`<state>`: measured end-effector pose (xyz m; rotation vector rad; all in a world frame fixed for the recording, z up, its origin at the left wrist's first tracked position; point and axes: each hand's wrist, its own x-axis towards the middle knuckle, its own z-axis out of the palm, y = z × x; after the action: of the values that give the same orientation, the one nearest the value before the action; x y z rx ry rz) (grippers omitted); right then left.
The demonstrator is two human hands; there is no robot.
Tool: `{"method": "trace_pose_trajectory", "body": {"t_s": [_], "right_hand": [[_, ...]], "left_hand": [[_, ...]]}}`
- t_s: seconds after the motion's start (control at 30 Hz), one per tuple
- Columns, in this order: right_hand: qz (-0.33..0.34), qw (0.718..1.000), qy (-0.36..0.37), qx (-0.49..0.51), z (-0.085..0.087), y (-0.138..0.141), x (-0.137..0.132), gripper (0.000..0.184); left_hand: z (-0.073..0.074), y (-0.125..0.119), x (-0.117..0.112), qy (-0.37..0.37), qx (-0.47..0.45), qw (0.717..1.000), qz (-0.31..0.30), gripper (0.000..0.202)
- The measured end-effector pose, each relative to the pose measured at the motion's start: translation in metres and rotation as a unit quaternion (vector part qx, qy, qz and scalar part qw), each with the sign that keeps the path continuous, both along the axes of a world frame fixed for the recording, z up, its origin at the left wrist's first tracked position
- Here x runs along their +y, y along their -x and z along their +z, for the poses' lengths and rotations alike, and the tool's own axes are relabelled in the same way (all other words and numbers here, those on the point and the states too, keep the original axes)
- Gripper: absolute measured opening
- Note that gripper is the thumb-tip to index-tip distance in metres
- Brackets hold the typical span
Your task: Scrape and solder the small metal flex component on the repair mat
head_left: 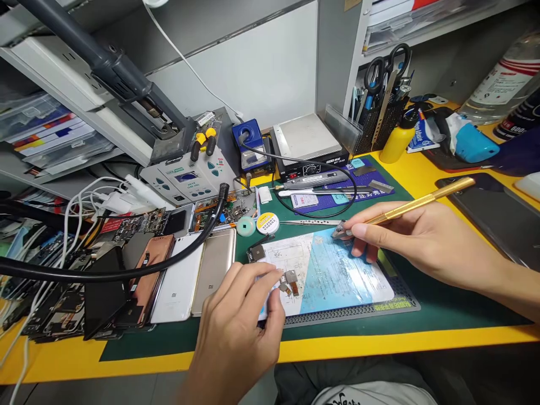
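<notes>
My right hand [422, 236] grips a craft knife with a golden handle [422, 201], pen-like. The knife's tip end is at the upper edge of a white and light-blue plate [320, 292], whose blue part is scratched and shiny. My left hand [244, 315] rests over the plate's left end, fingers bent, thumb apart from them. Close to its fingertips lie several small metal and brown phone parts [290, 277]. A dark square module [257, 253] sits just behind that hand. What lies under the left fingers is partly hidden.
Tweezers [312, 223] lie behind the plate. Xiaomi phone backs [175, 281] and a pile of circuit boards [63, 309] are on the left, crossed by a black hose [169, 261]. A hot plate [307, 140] stands behind; a dark phone [489, 214] lies right.
</notes>
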<state>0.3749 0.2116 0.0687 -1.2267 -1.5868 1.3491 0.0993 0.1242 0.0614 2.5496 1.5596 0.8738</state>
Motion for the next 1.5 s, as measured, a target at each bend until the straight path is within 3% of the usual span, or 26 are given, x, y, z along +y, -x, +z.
{"method": "trace_pose_trajectory", "body": {"t_s": [0.2,0.5,0.67,0.97,1.23,1.5], "right_hand": [[0.000,1.000,0.004,0.000,-0.001,0.001,-0.001,0.035],[-0.007,1.000,0.004,0.011,0.003,0.002,-0.003,0.031],[-0.001,1.000,0.002,0.008,0.003,0.001,-0.004,0.030],[0.009,1.000,0.014,0.018,0.007,-0.001,-0.010,0.038],[0.010,0.999,0.014,0.029,0.005,-0.003,-0.011,0.036],[0.006,1.000,0.009,0.029,0.007,-0.004,-0.011,0.036]], "left_hand": [[-0.001,0.000,-0.005,-0.004,0.001,0.999,0.045,0.011],[0.000,-0.026,-0.007,-0.036,0.011,0.999,-0.025,0.027],[-0.002,-0.036,-0.003,-0.015,0.020,0.999,-0.027,0.033],[-0.006,-0.048,-0.008,-0.011,0.004,1.000,-0.007,0.024],[-0.003,-0.044,-0.003,0.005,0.023,0.998,-0.054,0.038],[-0.001,-0.041,0.000,0.003,0.023,0.997,-0.068,0.039]]}}
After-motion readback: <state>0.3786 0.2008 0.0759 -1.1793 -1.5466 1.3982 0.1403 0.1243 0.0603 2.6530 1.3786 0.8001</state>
